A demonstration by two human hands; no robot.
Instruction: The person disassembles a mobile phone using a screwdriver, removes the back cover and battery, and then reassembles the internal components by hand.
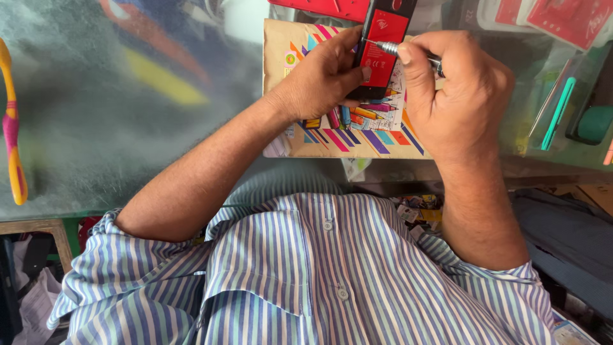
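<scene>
While gripping a small red and black phone from the side, left hand wrapped round it, thumb on the red back, fingers shut tight so it cannot slip. Held up just over a brown envelope with bright stripes and pencil drawings, perhaps as a soft spot for work and for tiny bits that drop. Right hand closed on a thin metal screwdriver, pinched between thumb and first finger, near the tip for a steady, careful push. Tip touching the upper part of the red back, coming in from the side. Both hands close together, near the far edge of a glass table, with arms propped on it for a calm hold. Off to the left, well apart, a yellow and pink toothbrush lying on the glass. To the right, a green stick-like tool and red packets, hard to tell more. Blue striped shirt below, close to the table.
</scene>
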